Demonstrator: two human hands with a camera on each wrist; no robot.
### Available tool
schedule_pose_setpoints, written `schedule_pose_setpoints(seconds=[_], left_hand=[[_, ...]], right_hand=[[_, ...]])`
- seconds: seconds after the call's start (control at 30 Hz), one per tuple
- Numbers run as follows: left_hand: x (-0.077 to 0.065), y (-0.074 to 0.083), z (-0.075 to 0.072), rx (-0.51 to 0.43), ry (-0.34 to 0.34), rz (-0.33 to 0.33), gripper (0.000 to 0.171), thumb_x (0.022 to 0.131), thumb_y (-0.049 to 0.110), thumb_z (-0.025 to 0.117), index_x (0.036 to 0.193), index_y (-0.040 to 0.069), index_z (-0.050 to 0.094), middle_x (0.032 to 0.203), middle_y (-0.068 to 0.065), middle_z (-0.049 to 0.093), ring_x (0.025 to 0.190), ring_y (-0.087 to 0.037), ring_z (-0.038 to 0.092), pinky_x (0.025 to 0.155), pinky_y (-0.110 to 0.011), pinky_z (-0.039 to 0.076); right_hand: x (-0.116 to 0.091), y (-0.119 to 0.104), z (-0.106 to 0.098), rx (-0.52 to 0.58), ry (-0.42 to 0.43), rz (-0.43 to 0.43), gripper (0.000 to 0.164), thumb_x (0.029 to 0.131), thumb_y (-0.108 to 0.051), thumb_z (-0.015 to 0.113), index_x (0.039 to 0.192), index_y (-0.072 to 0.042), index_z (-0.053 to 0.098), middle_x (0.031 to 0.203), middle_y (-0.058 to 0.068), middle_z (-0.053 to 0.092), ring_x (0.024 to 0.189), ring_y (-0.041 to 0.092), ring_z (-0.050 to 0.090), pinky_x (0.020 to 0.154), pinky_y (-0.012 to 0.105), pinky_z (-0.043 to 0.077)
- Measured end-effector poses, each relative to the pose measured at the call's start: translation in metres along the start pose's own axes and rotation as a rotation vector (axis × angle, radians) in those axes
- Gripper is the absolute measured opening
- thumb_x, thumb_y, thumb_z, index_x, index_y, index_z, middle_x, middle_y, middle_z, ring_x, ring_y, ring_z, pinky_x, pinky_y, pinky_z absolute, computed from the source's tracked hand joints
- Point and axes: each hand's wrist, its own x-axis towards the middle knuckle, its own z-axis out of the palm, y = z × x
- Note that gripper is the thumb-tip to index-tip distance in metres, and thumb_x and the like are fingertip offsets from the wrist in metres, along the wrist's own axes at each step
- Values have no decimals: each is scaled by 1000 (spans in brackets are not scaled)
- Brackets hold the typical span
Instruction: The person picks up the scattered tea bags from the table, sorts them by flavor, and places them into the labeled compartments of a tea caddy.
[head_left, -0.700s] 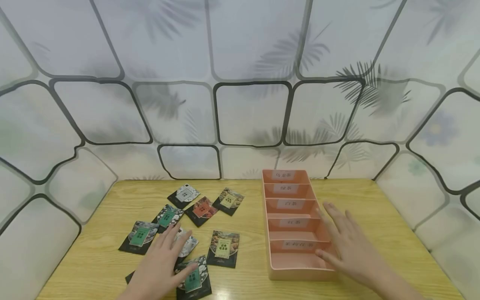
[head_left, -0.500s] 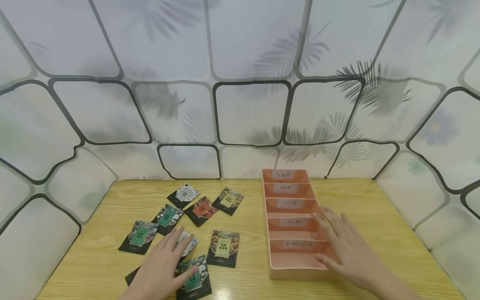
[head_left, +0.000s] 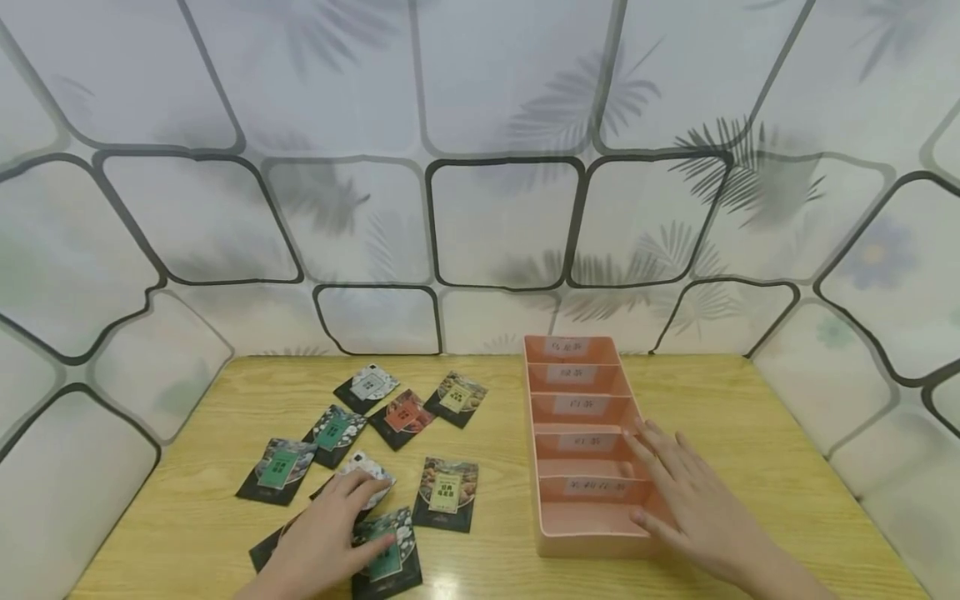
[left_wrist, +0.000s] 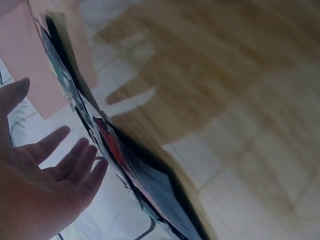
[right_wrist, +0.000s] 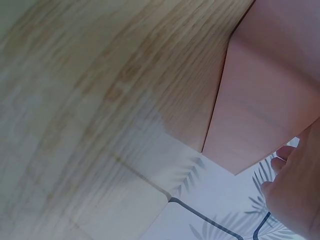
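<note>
My left hand is over the near packets at the left, palm down, fingers loosely bent, holding nothing. Its fingertips overlap a white-and-black tea sachet, and its thumb lies across a green-labelled sachet. Part of a dark sachet shows beside the wrist. In the left wrist view a gap shows between the curved fingers and the sachets. On the right, a pink divided box has paper labels on its dividers. My right hand is at its right rim, fingers extended over the near compartments.
Further back lie several more sachets, including a red-labelled one, a yellow-labelled one and a green-labelled one. Another yellow-labelled sachet lies between the left hand and the box. A patterned wall encloses the wooden table.
My left hand has lowered towards the sachets, its fingers bending more and uncovering more of the white one. My right hand has shifted slightly nearer along the box rim. The sachets stay put.
</note>
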Motion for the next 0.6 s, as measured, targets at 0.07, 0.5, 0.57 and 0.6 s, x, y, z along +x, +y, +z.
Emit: schedule_pose_setpoints(seconds=[0.07,0.5,0.57,0.6], left_hand=[[2,-2,1,-27,2,11,64,87,54,85,136,18,68,122,5,64,114,-20,63,90,-44,59],[10,-11,-1,-187,-72,42,51,83,41,91,125,19,72,108,9,65,91,-4,61,75,-27,56],[11,-11,-1,-201,-86,44,50,83,40,92,124,19,72,107,9,66,91,-3,60,74,-26,55],[12,-11,-1,-204,-92,45,50,83,40,92,124,19,72,108,9,67,91,-3,60,74,-26,55]], right_hand=[[0,0,0,4,1,-2,90,95,-53,71,163,-5,38,166,22,41,166,5,-4,134,25,-7],[-1,-1,-1,13,-19,11,90,96,-52,71,165,-6,35,173,13,34,166,3,-3,134,23,-7],[-1,-1,-1,16,-21,13,90,96,-51,71,165,-6,35,173,13,34,166,4,-2,133,22,-7],[-1,-1,-1,16,-21,14,91,96,-51,72,165,-6,35,173,14,34,166,4,-2,133,22,-7]])
